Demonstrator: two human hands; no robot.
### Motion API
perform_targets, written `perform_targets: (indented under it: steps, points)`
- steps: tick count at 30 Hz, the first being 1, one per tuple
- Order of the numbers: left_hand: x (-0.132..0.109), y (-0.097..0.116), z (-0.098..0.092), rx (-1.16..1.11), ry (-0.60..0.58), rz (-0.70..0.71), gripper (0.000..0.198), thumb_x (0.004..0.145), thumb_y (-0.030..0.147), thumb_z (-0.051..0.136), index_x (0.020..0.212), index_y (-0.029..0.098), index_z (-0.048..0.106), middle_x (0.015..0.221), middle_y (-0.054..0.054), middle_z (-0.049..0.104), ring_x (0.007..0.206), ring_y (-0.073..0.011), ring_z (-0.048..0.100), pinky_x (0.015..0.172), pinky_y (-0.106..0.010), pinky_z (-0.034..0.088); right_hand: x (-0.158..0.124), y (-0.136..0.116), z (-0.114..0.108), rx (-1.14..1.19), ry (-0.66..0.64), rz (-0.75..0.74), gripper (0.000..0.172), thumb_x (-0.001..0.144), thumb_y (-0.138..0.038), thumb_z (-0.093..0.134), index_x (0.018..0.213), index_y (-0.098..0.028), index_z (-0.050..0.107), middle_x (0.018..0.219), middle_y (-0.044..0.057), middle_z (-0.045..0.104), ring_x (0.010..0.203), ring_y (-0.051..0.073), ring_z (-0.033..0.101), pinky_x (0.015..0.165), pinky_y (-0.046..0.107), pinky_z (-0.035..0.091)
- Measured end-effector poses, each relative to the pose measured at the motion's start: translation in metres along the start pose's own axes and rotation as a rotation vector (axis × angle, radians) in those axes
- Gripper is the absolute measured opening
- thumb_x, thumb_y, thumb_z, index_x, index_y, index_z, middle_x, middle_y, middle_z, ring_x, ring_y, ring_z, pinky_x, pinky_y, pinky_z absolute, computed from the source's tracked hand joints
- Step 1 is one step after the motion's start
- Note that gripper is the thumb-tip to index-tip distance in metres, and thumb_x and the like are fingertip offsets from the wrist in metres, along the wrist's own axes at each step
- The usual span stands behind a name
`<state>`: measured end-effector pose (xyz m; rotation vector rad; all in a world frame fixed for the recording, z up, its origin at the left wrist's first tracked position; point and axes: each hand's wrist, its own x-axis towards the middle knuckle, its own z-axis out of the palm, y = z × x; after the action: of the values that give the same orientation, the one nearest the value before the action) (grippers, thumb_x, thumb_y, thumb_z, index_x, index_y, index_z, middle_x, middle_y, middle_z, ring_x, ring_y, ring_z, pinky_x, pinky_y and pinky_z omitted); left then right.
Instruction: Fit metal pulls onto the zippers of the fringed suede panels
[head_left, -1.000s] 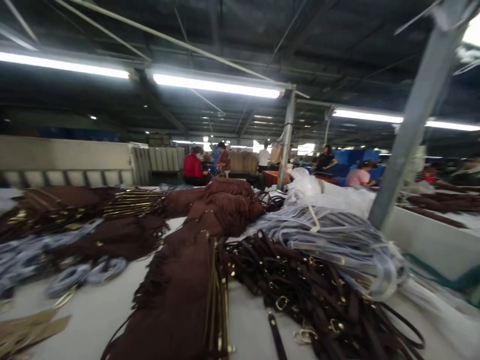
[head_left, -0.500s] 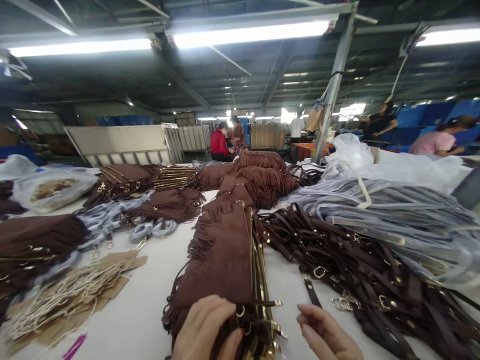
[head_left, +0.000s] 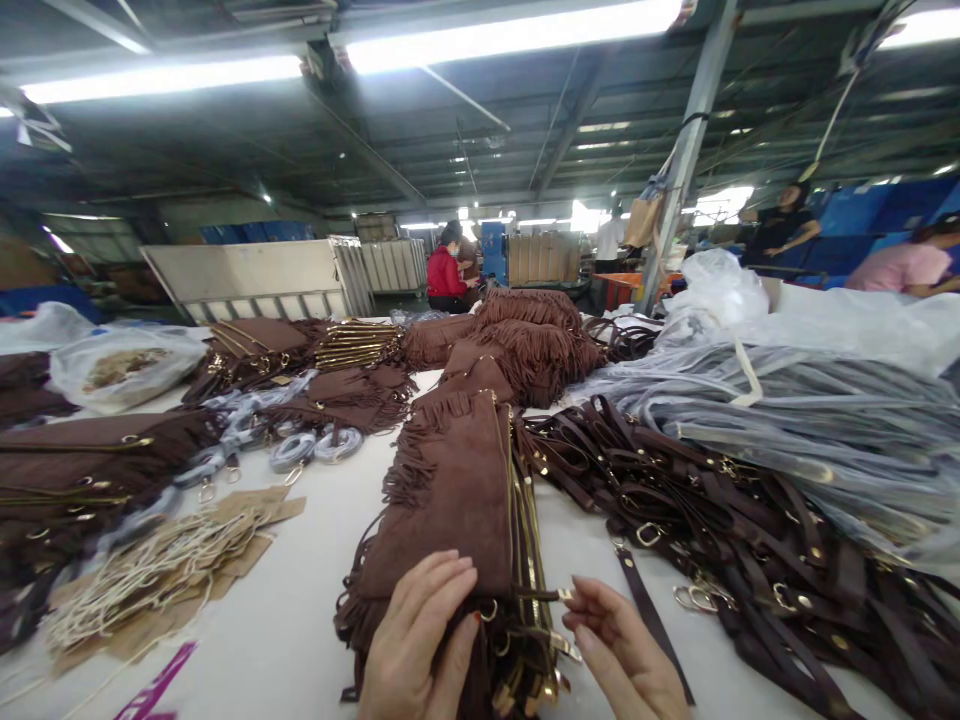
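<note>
Spanning the frame from lower left to right edge, the white table (head_left: pixel 300 560) carries every pile. Grey straps (head_left: pixel 825 420) fill the right middle; brown straps (head_left: pixel 735 540) lie below them, too tangled to count. One stack of fringed brown bags (head_left: pixel 450 490) stands on edge at lower centre; its bag count cannot be read. Tags with cords (head_left: pixel 157 575) lie at lower left. Left hand (head_left: pixel 424 640), bottom centre, lies flat with fingers spread on the stack's near face, wrist cut off by the frame edge. Right hand (head_left: pixel 619 655), just right of the stack, is half curled, fingertips touching the gold zipper edge (head_left: pixel 536 590); whether it grips cannot be told. The two hands are apart.
</note>
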<state>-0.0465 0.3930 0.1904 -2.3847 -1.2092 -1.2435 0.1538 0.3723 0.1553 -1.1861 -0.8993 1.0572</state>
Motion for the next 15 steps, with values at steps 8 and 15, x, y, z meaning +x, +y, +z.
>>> perform_targets:
  steps: [8, 15]
  points:
    - [0.031, 0.024, 0.014, -0.251, -0.097, 0.184, 0.027, 0.077, 0.004, 0.043, 0.100, 0.012, 0.054, 0.105, -0.012, 0.061, 0.113, -0.0196, 0.049, 0.093, -0.034, 0.047, -0.001, -0.007, 0.002, 0.203, -0.015, 0.110, 0.042, 0.063, -0.048, 0.073, 0.093, -0.021, 0.064, 0.089, 0.007, 0.064, 0.082, 0.021, 0.058, 0.079, 0.032, 0.050]
    - [0.017, 0.018, 0.012, -0.231, -0.248, 0.255, 0.022, 0.074, 0.005, 0.039, 0.080, 0.018, 0.056, 0.123, -0.005, 0.055, 0.124, -0.0203, 0.039, 0.108, -0.042, 0.025, -0.022, 0.016, -0.009, 0.005, -0.161, 0.039, 0.044, 0.067, -0.045, 0.068, 0.103, -0.022, 0.059, 0.090, 0.005, 0.062, 0.079, 0.018, 0.054, 0.066, 0.026, 0.044]
